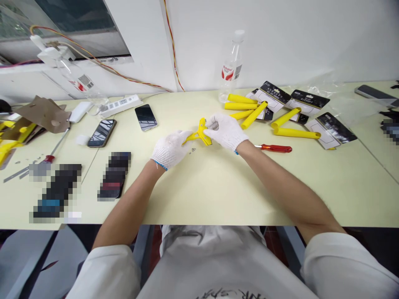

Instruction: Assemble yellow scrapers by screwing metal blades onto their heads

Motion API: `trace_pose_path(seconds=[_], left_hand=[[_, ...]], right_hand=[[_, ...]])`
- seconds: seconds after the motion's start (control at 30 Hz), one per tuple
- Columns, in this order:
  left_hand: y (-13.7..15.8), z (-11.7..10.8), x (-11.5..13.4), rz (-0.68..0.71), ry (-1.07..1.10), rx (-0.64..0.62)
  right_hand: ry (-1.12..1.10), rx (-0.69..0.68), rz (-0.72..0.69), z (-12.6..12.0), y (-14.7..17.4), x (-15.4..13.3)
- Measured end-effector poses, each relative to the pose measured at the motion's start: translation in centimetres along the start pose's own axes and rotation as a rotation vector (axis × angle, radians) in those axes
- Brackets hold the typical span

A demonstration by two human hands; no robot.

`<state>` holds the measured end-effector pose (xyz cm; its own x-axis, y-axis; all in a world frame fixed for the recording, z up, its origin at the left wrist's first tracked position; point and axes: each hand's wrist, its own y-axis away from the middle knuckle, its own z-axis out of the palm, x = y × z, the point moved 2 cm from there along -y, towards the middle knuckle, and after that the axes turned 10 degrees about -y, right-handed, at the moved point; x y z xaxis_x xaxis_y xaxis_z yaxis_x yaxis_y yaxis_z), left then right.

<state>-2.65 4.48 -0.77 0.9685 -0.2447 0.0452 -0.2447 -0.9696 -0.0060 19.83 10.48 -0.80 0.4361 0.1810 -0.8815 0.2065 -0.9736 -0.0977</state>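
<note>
Both hands wear white knitted gloves with blue cuffs. My left hand is closed around the short stem of a yellow scraper head, held just above the table. My right hand has its fingers pinched against the right side of the wide end; any small part between the fingertips is hidden. Small metal screws lie below the scraper head. Right of my right hand is a screwdriver with a red handle, its shaft partly covered by the wrist.
Yellow tube handles and black-and-white packaging cards lie at the right. Behind them stands a plastic bottle. Phones, a power strip, another screwdriver and yellow parts occupy the left side.
</note>
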Motion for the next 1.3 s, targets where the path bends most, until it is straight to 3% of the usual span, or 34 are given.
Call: trace_pose_path(seconds=[0.27, 0.43, 0.63, 0.97, 1.3], left_hand=[[0.1, -0.1, -0.2, 0.009, -0.023, 0.075], [0.1, -0.2, -0.4, 0.053, -0.019, 0.110], [0.1, -0.1, -0.5, 0.059, -0.032, 0.112], [0.1, -0.2, -0.4, 0.038, -0.043, 0.047], [0.1, -0.3, -0.4, 0.049, -0.058, 0.028]], right_hand=[[-0.030, 0.082, 0.091, -0.4, -0.1, 0.4], [-0.142, -0.114, 0.195, -0.6, 1.0, -0.7], [-0.125, -0.190, 0.241, -0.6, 1.7, -1.7], [-0.168, -0.173, 0.197, -0.5, 1.3, -1.6], [-0.300, -0.223, 0.286, 0.1, 0.4, -0.4]])
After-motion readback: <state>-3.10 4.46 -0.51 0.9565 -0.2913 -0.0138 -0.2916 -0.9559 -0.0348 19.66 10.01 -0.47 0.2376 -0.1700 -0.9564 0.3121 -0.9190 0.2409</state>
